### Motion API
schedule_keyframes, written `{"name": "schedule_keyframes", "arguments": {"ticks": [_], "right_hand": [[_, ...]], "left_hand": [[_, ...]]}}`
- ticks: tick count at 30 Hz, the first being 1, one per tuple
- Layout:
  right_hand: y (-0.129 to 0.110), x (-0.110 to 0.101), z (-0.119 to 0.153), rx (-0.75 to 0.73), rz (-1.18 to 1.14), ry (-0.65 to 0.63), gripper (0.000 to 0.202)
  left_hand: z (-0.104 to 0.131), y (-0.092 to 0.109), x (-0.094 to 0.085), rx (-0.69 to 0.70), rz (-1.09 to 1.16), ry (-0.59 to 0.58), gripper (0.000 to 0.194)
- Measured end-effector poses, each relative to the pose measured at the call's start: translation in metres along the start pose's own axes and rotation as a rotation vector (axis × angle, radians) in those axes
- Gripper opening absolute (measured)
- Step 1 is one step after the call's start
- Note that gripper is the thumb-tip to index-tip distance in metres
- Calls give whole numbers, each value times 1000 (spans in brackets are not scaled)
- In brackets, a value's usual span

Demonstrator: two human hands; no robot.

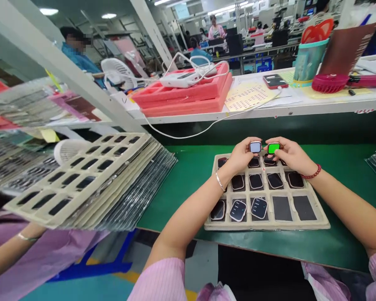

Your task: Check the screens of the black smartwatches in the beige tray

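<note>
over the far row of the beige tray (266, 225), the left hand (243, 153) pinches a pale-screened watch (255, 146) between thumb and fingers, and the right hand (287, 154) is closed likewise on a green-screened watch (273, 148); the two are held side by side, faces toward the wearer. done well, this calls for gripping each case by its edges, so that no fingertip covers the lit face, and tilting both alike to even out any glare. a low hold seems wise: a slipped watch would then drop only a little, though it could knock the dark watches (256, 181) in the pockets beneath.
</note>
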State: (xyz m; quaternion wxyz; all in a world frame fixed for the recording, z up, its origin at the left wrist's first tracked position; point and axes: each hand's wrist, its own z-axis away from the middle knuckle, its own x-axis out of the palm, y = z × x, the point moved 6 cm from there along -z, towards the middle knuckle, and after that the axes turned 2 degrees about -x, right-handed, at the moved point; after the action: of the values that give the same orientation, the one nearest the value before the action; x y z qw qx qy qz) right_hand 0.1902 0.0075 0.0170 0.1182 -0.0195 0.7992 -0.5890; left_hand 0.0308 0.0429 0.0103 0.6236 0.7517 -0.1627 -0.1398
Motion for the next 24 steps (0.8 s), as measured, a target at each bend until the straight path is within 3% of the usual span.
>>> {"name": "schedule_keyframes", "arguments": {"ticks": [7,13,19,24], "right_hand": [[1,-1,0,10,22,-15,45],[0,0,1,29,28,-5,34],[0,0,0,11,14,-4,41],[-1,0,0,21,18,-9,37]], "left_hand": [[-3,-2,0,21,-20,-24,49],[2,5,2,10,-41,-28,41],[4,8,0,19,-82,23,47],[4,7,0,16,-104,15,36]]}}
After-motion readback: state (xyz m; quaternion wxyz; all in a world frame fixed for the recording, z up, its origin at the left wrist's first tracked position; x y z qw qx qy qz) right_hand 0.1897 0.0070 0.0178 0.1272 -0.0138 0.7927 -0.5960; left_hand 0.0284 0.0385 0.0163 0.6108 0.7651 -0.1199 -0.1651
